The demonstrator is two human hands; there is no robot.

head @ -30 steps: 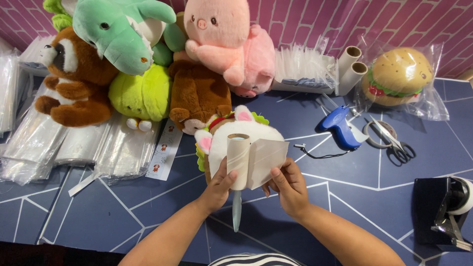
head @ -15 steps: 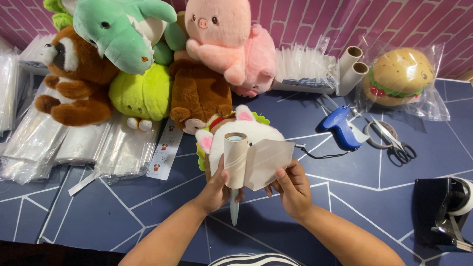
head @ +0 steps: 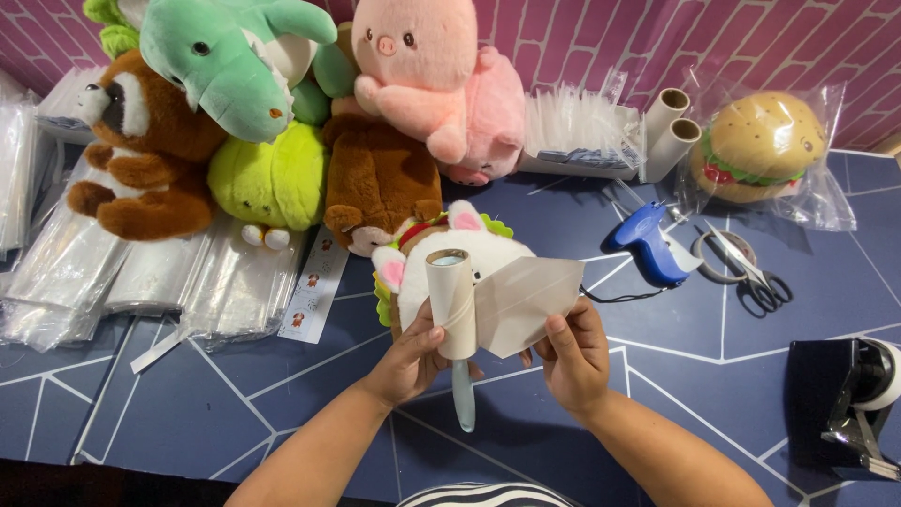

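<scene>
My left hand [head: 410,355] grips a cardboard roll [head: 451,300] held upright, with a pale blue handle [head: 464,402] sticking out below it. From the roll a sheet of clear film [head: 526,296] is pulled out to the right, and my right hand [head: 573,355] pinches its lower edge. Just behind the roll lies a white plush toy with pink ears [head: 469,249] on the blue table [head: 188,441].
Plush toys are piled at the back: a green one [head: 225,66], a pink pig [head: 432,75], brown ones [head: 150,150]. Clear bags [head: 113,272] lie at the left. A blue tagging gun [head: 648,239], scissors [head: 751,272], a bagged burger plush [head: 765,145] and a tape dispenser [head: 859,399] are at the right.
My right hand has drawn the film a little further out to the right from the roll. The left hand stays on the roll.
</scene>
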